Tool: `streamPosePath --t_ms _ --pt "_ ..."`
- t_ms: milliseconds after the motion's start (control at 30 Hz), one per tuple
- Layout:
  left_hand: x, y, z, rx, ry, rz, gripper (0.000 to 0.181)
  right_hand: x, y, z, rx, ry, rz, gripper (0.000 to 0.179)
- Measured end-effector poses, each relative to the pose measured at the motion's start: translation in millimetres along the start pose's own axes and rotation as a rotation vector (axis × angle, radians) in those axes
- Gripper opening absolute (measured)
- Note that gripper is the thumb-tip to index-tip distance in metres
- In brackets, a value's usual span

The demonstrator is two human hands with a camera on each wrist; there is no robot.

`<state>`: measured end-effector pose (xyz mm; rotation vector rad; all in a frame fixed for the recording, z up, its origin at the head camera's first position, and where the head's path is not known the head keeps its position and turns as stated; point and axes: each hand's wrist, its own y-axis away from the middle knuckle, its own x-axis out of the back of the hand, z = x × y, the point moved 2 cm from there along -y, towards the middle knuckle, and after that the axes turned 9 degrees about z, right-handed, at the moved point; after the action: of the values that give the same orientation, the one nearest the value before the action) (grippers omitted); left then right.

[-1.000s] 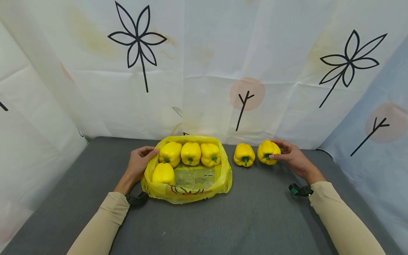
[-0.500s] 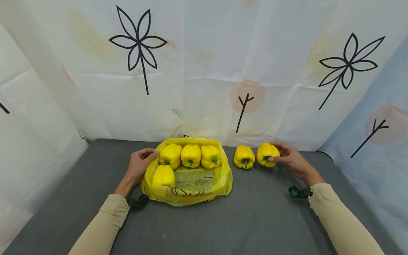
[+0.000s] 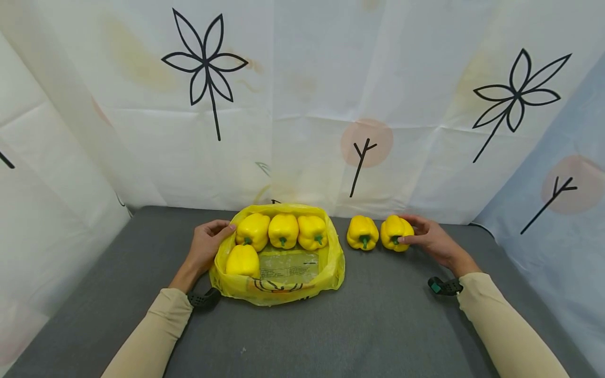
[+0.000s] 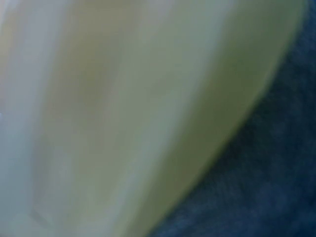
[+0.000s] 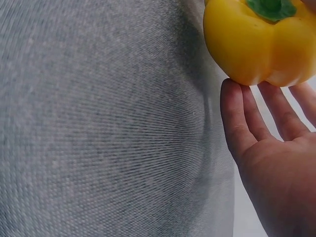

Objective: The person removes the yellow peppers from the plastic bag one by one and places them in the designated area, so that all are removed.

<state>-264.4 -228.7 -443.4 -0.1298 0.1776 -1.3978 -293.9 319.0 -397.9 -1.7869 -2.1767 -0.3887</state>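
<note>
A yellow plastic bag stands wide open on the grey table, with several yellow bell peppers inside along its back and left. My left hand holds the bag's left rim, thumb over the edge; its hidden fingers lie outside. In the left wrist view the bag is a close blur. To the right of the bag sits a loose bell pepper. Beside it my right hand holds another bell pepper, thumb by the green stem. The right wrist view shows fingertips against this pepper.
The grey table runs up to a white patterned cloth hanging behind it. More cloth hangs at the right side. The front part of the bag's printed bottom shows between the peppers and the front rim.
The bell pepper in my right hand has shifted slightly left and down, closer to the loose one. My left hand stays at the bag's rim. The whole head view dropped slightly early on.
</note>
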Motion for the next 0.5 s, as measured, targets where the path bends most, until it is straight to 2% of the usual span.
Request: streamPosePath --t_ms 500 --pt "0.4 0.3 -0.5 -0.014 -0.026 -0.004 0.032 -4.1 -2.9 4.6 -0.007 -0.032 -0.032 0.078"
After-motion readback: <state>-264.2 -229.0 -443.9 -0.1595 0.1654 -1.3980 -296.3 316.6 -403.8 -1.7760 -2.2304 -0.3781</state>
